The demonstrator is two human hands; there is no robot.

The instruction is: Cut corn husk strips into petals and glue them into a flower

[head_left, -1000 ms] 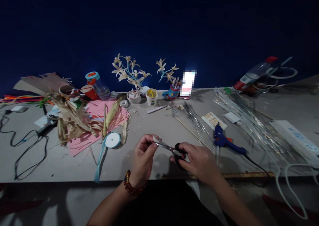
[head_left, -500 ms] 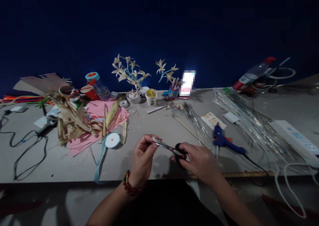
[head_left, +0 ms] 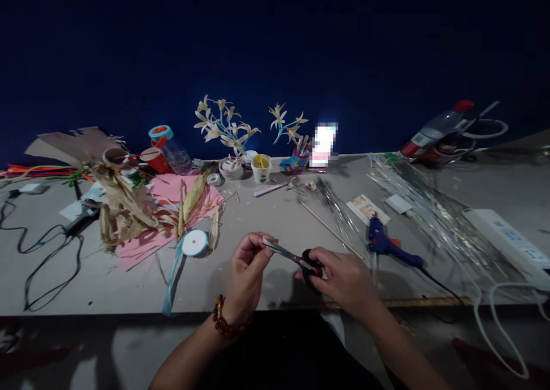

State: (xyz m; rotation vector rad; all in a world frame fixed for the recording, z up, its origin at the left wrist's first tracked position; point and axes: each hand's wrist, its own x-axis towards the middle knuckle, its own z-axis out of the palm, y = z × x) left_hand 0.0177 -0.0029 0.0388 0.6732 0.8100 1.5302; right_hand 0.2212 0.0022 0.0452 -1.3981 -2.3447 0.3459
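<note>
My right hand (head_left: 344, 272) is wrapped round the black handles of a pair of scissors (head_left: 296, 257), whose blades point left. The blade tips meet the fingertips of my left hand (head_left: 249, 267), closed in a pinch above the front part of the table. Whatever lies between those fingers is too small to make out. A beaded bracelet (head_left: 226, 321) circles my left wrist. Left of my left hand lies a white roll (head_left: 194, 242) with light blue ribbon trailing to the table edge.
Dried husks (head_left: 129, 207) cover pink paper (head_left: 141, 249) at the left. Husk-flower branches (head_left: 226, 126) stand at the back beside cups (head_left: 260, 172). To the right are a blue glue gun (head_left: 387, 245), wire bundles (head_left: 339, 207), a power strip (head_left: 511, 241) and a bottle (head_left: 438, 129).
</note>
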